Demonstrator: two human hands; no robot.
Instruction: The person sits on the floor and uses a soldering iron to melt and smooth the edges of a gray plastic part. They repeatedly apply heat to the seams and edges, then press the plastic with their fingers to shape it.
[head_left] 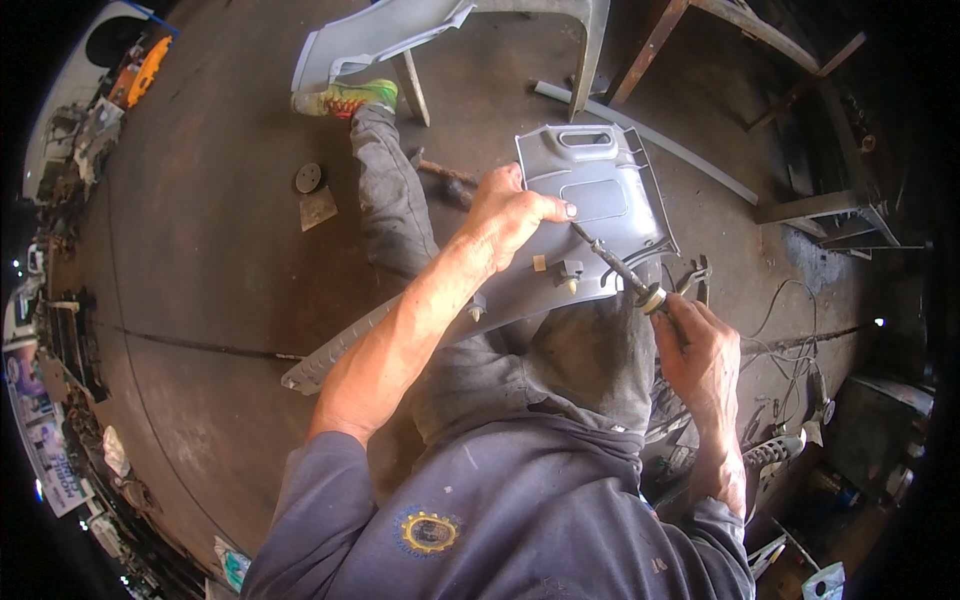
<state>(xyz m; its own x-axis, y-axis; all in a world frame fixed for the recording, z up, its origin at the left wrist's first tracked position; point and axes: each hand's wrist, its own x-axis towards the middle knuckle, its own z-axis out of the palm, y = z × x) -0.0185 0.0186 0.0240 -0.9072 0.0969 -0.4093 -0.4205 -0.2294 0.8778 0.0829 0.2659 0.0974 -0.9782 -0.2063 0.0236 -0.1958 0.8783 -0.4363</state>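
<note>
Grey plastic trim panel point(590, 215) propped on the lap, clamped at its ten o'clock edge by the left hand point(510, 215); right hand point(695, 350) at four o'clock clenched on a screwdriver point(620, 270), tip against the panel; work seemingly midway, clips point(568, 270) not yet removed.

Left hand point(508, 222) spread, right hand point(697, 345) clenched

grey plastic trim panel point(600, 200) on lap, screwdriver point(612, 262) tip on it
</note>
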